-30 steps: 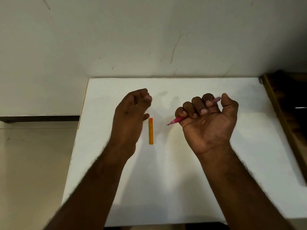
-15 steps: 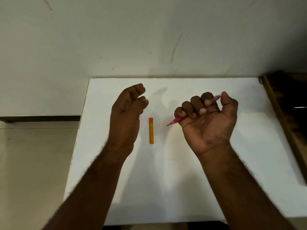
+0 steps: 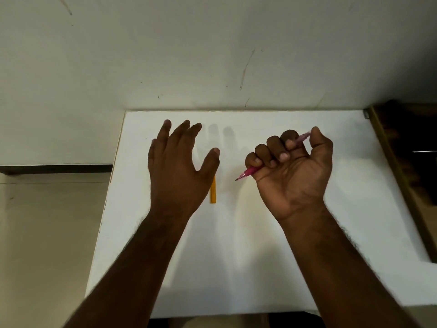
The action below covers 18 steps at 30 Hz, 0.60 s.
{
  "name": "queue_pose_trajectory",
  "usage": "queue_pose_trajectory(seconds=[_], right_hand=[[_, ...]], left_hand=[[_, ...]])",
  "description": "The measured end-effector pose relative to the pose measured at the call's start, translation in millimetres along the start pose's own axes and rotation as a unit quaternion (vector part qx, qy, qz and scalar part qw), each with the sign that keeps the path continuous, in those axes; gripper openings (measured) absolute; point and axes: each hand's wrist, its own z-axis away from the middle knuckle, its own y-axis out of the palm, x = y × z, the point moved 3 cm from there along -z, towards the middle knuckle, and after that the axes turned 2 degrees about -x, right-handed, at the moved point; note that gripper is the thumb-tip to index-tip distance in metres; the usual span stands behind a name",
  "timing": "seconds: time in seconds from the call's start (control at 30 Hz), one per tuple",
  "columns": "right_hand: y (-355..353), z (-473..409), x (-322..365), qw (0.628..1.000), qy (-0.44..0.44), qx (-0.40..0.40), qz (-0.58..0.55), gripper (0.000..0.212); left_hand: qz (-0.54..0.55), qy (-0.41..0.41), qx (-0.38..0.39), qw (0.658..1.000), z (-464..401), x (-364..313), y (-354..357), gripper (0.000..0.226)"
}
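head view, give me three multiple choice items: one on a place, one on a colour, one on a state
1. Where does the orange stick lie?
A on the floor
B on the white table
C in a cup
2. What colour is the pen in the right hand?
A pink
B blue
C black
3. How is the left hand?
A fist
B gripping the stick
C open, fingers spread
B: it lies flat on the tabletop. A: pink barrel shows below the fingers. C: fingers straight, holding nothing.
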Motion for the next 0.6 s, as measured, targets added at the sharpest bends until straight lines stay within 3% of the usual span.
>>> queue_pose_trajectory(seconds=[0.37, 0.6], right_hand=[[1, 2, 3, 1.000, -0.005, 0.009, -0.004, 0.044], [1, 2, 1, 1.000, 0.004, 0.012, -0.004, 0.042]], left_hand=[[-0.142, 0.017, 0.075, 0.987, 5, 5, 6, 0.079], [-0.168, 0.010, 0.094, 0.981, 7, 14, 10, 0.083]])
